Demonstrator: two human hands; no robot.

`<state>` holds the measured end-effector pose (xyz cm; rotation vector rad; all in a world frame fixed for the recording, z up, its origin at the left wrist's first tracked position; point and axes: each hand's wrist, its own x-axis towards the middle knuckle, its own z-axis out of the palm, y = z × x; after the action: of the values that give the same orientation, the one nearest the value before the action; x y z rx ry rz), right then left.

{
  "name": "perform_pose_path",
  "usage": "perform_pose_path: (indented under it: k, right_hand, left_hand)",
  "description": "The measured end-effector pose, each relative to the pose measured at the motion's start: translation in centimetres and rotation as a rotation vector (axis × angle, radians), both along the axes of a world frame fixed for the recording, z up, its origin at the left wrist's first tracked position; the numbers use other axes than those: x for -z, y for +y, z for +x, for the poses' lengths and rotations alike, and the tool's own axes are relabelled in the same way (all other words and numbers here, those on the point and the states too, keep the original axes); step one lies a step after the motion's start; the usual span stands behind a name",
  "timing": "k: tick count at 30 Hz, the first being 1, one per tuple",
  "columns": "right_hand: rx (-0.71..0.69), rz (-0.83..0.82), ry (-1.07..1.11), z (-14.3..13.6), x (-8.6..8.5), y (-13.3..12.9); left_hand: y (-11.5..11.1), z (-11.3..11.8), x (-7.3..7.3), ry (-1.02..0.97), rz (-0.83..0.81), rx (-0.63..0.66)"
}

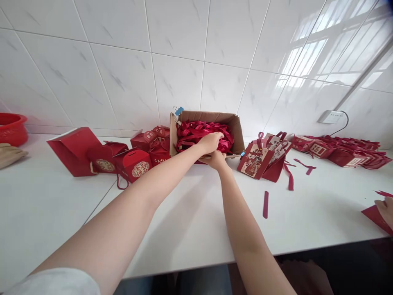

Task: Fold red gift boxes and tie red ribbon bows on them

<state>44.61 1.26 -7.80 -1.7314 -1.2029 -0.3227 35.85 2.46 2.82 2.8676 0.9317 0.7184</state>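
Observation:
Both my hands are at the front of an open cardboard box (238,133) filled with dark red ribbons (196,130). My left hand (210,143) reaches over the ribbons, its fingers bent and closed; what they hold, if anything, is hidden. Just below it, at the box's front rim, my right hand (216,159) has its fingers curled in, and its grip is hidden too. The two hands nearly touch. A blue binder clip (178,110) sits on the box's back left corner.
Red gift boxes (132,164) stand left of the cardboard box, with a red basin (12,129) farther left. Printed red gift bags (258,157), ribbon strips (265,204) and piled red packages (346,151) lie rightward. Another person's hand (386,209) holds red card at the right edge.

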Motion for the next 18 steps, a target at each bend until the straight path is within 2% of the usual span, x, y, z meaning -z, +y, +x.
perform_pose_path:
  k: [1, 4, 9, 13, 18]
  right_hand:
    - [-0.004, 0.011, 0.0, 0.1, 0.3, 0.3]
    - [-0.13, -0.078, -0.03, 0.3, 0.9, 0.9]
    - [-0.311, -0.073, -0.156, 0.6, 0.9, 0.6]
    - [-0.321, -0.107, -0.193, 0.6, 0.5, 0.2]
    - [-0.296, -0.147, -0.173, 0.0, 0.1, -0.1]
  left_hand:
    - [1.0, 0.7, -0.1, 0.023, -0.019, -0.056]
    - [3.2, 1.5, 0.1, 0.075, -0.063, -0.248]
    - [4.9, 1.2, 0.7, 0.079, -0.149, -0.455]
    - [5.6, 1.0, 1.0, 0.009, -0.285, -0.508]
    - [6.0, 1.4, 1.4, -0.193, -0.454, -0.496]
